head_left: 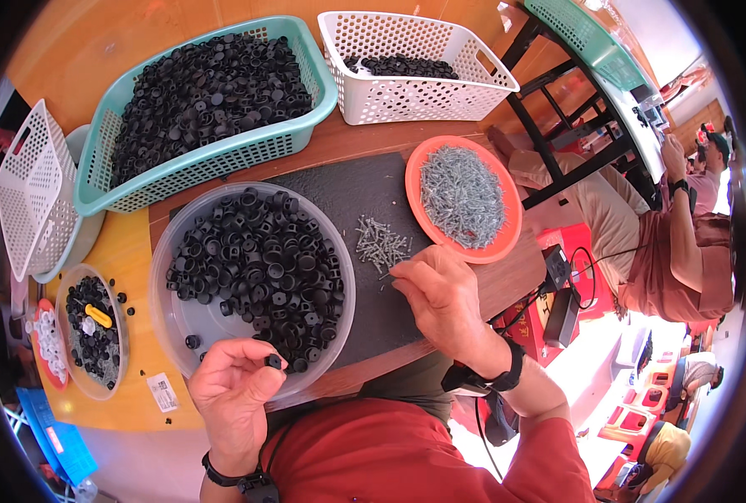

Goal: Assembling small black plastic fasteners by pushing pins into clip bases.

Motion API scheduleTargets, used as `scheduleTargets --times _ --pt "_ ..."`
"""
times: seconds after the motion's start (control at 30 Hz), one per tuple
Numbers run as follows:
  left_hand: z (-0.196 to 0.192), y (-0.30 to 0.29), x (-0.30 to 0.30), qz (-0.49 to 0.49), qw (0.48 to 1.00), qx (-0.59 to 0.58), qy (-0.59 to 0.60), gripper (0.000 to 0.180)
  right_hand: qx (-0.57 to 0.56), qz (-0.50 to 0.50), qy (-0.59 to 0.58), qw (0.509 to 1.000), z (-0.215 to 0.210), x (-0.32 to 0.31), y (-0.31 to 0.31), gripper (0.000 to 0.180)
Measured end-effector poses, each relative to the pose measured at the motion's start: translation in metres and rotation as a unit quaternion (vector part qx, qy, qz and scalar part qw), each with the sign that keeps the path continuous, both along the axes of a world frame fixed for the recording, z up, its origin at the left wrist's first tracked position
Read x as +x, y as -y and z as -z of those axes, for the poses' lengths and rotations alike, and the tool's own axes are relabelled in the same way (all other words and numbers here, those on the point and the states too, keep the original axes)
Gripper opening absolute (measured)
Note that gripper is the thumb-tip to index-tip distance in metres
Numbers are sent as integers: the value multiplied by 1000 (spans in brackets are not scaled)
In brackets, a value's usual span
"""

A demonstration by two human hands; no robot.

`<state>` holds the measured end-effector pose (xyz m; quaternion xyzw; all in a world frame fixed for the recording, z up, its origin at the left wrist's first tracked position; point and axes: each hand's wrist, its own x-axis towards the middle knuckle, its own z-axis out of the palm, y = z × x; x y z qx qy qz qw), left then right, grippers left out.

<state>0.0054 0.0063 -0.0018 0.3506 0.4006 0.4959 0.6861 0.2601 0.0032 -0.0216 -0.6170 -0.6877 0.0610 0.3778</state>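
Note:
Between the thumb and fingers of my left hand (237, 394) is a small round black plastic part (273, 361), held over the near rim of a clear tub (160, 277). Many black plastic parts (260, 256) of the same sort fill much of that tub. My right hand (440, 293) is at the near edge of a small pile of screws (380, 239) on a dark mat (331, 180). Its thumb and forefinger are pinched together, and a thin screw seems to stick out at their tips. An orange bowl (415, 201) heaped with silvery screws stands just beyond this hand.
Behind the tub stand a teal basket (214, 159) full of black parts and a white basket (423, 101) holding fewer. At left are an empty-looking white basket (36, 193) and a bowl (121, 360) of mixed parts. Another person (675, 260) sits at right, beside a black-legged table (557, 92).

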Motion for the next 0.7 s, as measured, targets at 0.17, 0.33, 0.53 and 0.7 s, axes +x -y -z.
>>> scheduleTargets --times 0.17,0.33,0.53,0.7 --pt "1 0 3 -5 1000 2 -14 30 -10 -67 131 989 11 4 -10 20" --pt "0 0 5 -9 1000 4 -27 33 -5 -108 186 977 8 9 -18 13" --pt "1 -3 2 20 1000 5 -9 34 -20 -190 220 957 1 15 -24 12" --pt "2 -4 -5 43 999 -5 33 28 -36 -213 226 950 -2 12 -22 12"
